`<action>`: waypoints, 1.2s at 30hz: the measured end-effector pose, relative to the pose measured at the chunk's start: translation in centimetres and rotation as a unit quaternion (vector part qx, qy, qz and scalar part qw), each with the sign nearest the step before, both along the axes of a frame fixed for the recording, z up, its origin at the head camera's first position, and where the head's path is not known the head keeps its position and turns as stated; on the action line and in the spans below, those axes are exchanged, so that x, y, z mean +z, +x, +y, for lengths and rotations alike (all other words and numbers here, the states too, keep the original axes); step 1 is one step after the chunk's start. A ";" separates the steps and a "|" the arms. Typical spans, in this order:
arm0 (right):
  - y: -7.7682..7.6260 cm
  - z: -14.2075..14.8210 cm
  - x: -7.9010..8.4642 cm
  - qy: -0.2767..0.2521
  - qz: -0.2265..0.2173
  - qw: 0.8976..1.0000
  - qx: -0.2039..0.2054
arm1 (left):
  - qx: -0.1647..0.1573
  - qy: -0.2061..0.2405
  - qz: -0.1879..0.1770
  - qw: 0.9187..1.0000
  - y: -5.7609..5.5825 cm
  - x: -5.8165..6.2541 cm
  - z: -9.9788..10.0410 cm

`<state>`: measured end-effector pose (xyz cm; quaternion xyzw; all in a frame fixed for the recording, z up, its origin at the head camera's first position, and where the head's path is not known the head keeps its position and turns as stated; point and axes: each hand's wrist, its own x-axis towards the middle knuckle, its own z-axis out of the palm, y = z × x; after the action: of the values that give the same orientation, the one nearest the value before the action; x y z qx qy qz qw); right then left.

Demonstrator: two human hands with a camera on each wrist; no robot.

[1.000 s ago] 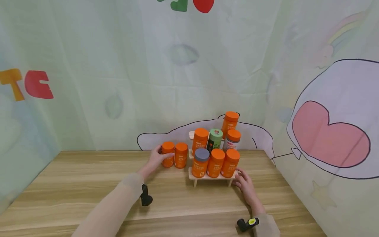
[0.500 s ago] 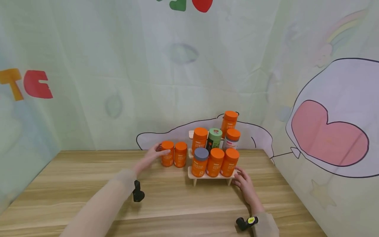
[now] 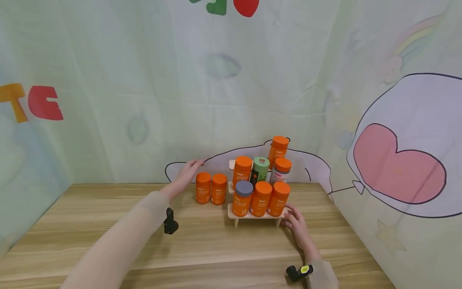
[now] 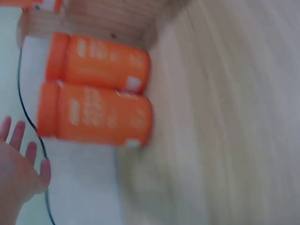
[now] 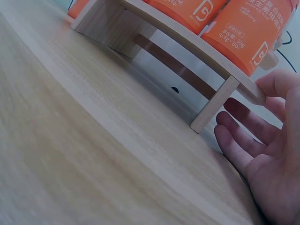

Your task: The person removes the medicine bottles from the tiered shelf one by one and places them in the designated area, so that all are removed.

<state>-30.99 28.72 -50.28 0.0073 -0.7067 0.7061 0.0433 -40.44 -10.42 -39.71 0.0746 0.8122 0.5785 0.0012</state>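
Note:
My left hand (image 3: 186,173) is raised behind and left of two orange jars, its fingers spread and holding nothing. The outer orange jar (image 3: 203,188) and the inner orange jar (image 3: 218,189) stand upright side by side on the table. To their right is a tiered wooden rack (image 3: 257,215) bearing several jars, among them a grey-lidded jar (image 3: 242,199) and a green-lidded jar (image 3: 260,168). My right hand (image 3: 298,228) holds the right end of the rack's lowest tier. In the right wrist view, fingers lie below the board near the leg (image 5: 215,104), with another digit bent at its end.
The wood-grain table (image 3: 202,245) ends at a printed curtain (image 3: 108,136) at the back and on the right. On the upper tier, at the right, stands a lone orange jar (image 3: 278,149).
My left hand has let go of the outer orange jar and moved up and back from it. The right hand stays at the rack's end.

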 end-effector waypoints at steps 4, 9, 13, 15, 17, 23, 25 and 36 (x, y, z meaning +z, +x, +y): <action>0.0 0.1 0.0 0.002 -0.001 1.000 0.000 | 0.038 0.037 0.042 0.998 -0.5 1.6 1.9; 0.1 0.3 0.2 0.008 0.001 1.000 -0.002 | 0.078 0.092 0.076 0.990 -0.5 3.7 5.1; 0.0 0.6 0.5 0.008 0.005 1.000 -0.006 | 0.082 0.127 0.096 0.984 -0.5 5.2 7.7; 0.0 0.7 0.6 0.006 0.006 1.000 -0.006 | 0.070 0.139 0.105 0.982 -0.5 5.9 8.9; 0.0 0.8 0.5 0.006 0.005 1.000 -0.006 | 0.059 0.145 0.111 0.981 -0.5 6.5 9.9; 0.0 0.7 0.2 0.009 -0.001 1.000 -0.006 | 0.025 0.132 0.117 0.984 -0.6 7.4 12.4; 0.1 0.6 0.2 0.011 -0.001 1.000 -0.005 | 0.006 0.118 0.122 0.985 -0.6 7.7 13.2; 0.0 -0.1 0.2 0.006 0.003 1.000 0.002 | -0.046 -0.024 0.166 0.985 -0.9 10.2 16.3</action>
<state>-31.02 28.63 -50.11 0.0114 -0.7105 0.7022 0.0440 -41.37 5.83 -29.52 0.2066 0.8103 0.5381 -0.1054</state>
